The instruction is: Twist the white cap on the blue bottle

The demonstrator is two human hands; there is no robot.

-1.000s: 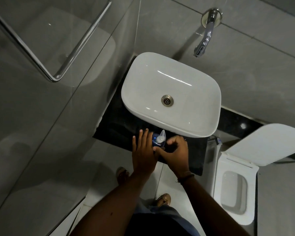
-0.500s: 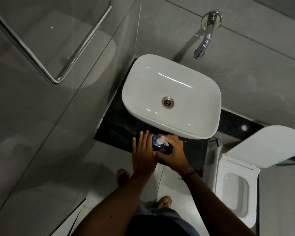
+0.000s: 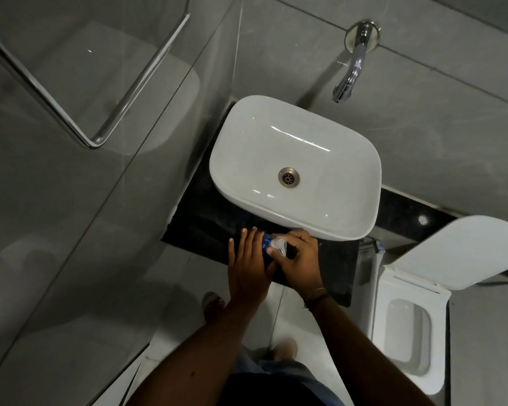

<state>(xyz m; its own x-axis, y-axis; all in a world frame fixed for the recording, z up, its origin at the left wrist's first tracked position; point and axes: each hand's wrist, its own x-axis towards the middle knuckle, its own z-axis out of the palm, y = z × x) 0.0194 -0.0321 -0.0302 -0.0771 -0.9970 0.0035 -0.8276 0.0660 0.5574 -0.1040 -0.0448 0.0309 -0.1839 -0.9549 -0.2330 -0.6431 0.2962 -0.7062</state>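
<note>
1. Two hands are seen at lower centre of the frame, over the dark counter [image 3: 339, 269] – just below the white basin [image 3: 298, 168].
2. The blue bottle [image 3: 267, 244] is steadied by the left hand [image 3: 247, 268], fingers straight against its side.
3. The clear nozzle cap [image 3: 278, 245] is pinched by the right hand [image 3: 301, 260] – best worked gently, bottle kept upright.

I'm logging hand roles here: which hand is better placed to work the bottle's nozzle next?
Probably the right hand: its fingers curl round the bottle at the nozzle. The left hand lies flat, fingers straight, alongside the bottle.
</note>
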